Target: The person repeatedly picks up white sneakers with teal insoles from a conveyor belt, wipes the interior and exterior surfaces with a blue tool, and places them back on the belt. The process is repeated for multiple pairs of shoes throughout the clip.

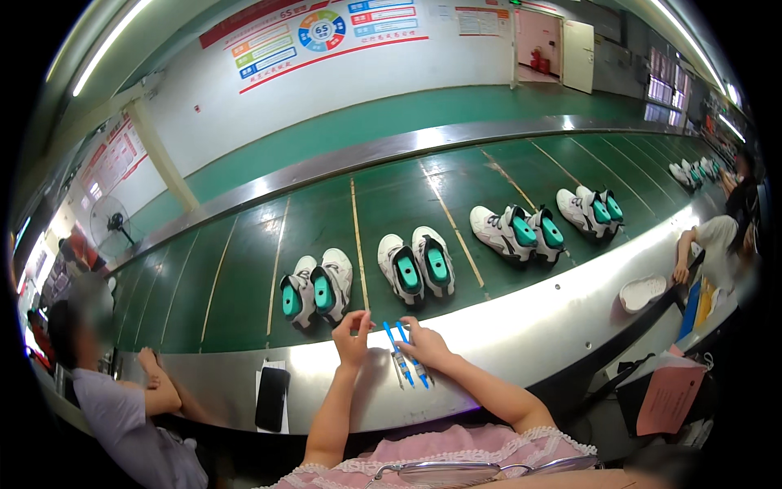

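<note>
My left hand (352,342) is raised over the metal edge, its fingers curled toward the thumb; anything between them is too small to make out. To its right, my right hand (428,346) has thumb and forefinger apart beside two slim blue pens (420,375). Its fingertips reach the upper part of the nearer pen; I cannot tell how firmly they touch. Just beyond my left hand stands a pair of white-and-black sneakers (332,277) with green insoles. Another such pair of sneakers (428,257) stands beyond the pens.
More sneakers (515,232) stand on the green conveyor belt (236,285) marked with pale cross lines. A black phone (272,399) lies on paper at left. A co-worker (134,407) sits to the left, another (717,244) to the right. A white shoe sole (643,293) rests on the right-hand ledge.
</note>
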Action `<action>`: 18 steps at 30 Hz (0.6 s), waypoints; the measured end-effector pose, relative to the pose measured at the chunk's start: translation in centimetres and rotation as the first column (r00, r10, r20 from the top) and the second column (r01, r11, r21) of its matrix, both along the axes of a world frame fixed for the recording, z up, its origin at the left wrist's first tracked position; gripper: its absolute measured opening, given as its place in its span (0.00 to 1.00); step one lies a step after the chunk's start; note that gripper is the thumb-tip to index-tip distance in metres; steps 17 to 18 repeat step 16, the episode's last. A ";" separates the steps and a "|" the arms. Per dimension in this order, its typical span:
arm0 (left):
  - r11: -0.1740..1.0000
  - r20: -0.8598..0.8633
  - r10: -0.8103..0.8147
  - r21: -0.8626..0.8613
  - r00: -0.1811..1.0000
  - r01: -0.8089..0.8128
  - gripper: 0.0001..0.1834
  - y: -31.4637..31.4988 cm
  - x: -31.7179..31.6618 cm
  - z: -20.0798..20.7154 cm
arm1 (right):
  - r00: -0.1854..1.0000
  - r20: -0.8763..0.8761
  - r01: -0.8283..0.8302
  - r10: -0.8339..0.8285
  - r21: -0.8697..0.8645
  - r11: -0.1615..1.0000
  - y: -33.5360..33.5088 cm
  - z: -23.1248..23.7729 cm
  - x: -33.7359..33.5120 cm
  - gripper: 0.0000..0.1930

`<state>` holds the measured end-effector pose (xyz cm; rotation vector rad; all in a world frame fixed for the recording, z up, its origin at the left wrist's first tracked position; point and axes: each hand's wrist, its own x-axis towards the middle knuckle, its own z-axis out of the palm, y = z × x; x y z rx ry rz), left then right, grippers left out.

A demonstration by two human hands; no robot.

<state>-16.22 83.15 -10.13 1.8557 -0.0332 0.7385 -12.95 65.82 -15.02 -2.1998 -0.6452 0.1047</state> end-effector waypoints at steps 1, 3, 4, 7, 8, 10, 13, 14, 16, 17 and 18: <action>0.999 0.048 0.017 0.039 0.999 -0.019 0.05 -0.7 -0.8 0.2 | 0.999 0.046 0.022 -0.023 0.022 1.000 0.4 -0.1 -0.1 0.31; 0.977 0.212 -0.055 0.215 0.976 0.008 0.03 -2.9 -2.5 -0.4 | 0.998 0.052 0.044 -0.045 0.023 0.999 0.4 0.0 0.0 0.29; 0.952 0.197 -0.185 0.280 0.963 0.125 0.05 -4.5 -3.8 -0.4 | 0.998 0.050 0.032 -0.033 0.027 0.999 0.3 0.0 0.0 0.29; 0.663 0.188 -0.724 0.458 0.664 0.593 0.07 -10.7 -7.6 0.3 | 1.000 0.012 0.025 -0.026 0.058 0.998 0.3 -0.3 -0.1 0.23; 0.495 0.182 -0.852 0.584 0.490 0.643 0.05 -12.1 -8.3 -1.1 | 1.000 -0.006 0.021 -0.021 0.067 0.997 0.2 0.6 -0.3 0.21; 0.106 -0.092 -0.962 0.743 0.257 0.661 0.09 -15.4 -9.6 -5.2 | 0.995 -0.095 -0.012 0.012 0.002 1.000 0.1 2.5 -0.3 0.17; -0.143 -0.441 -0.887 0.549 0.140 0.824 0.07 -18.7 -11.2 -7.8 | 0.998 -0.003 -0.062 0.062 0.002 0.998 0.0 3.6 0.3 0.16; -0.153 -0.465 -0.873 0.549 0.149 0.821 0.08 -19.8 -11.3 -9.1 | 0.964 0.243 -0.109 0.105 0.003 0.994 0.1 4.4 0.7 0.14; -0.160 -0.512 -0.840 0.550 0.179 0.820 0.10 -21.1 -10.4 -11.5 | 0.958 0.234 -0.207 0.166 0.160 0.965 1.1 9.4 0.2 0.14; -0.160 -0.512 -0.840 0.550 0.179 0.820 0.10 -21.1 -10.4 -11.5 | 0.958 0.234 -0.207 0.166 0.160 0.965 1.1 9.4 0.2 0.14; -0.160 -0.512 -0.840 0.550 0.179 0.820 0.10 -21.1 -10.4 -11.5 | 0.958 0.234 -0.207 0.166 0.160 0.965 1.1 9.4 0.2 0.14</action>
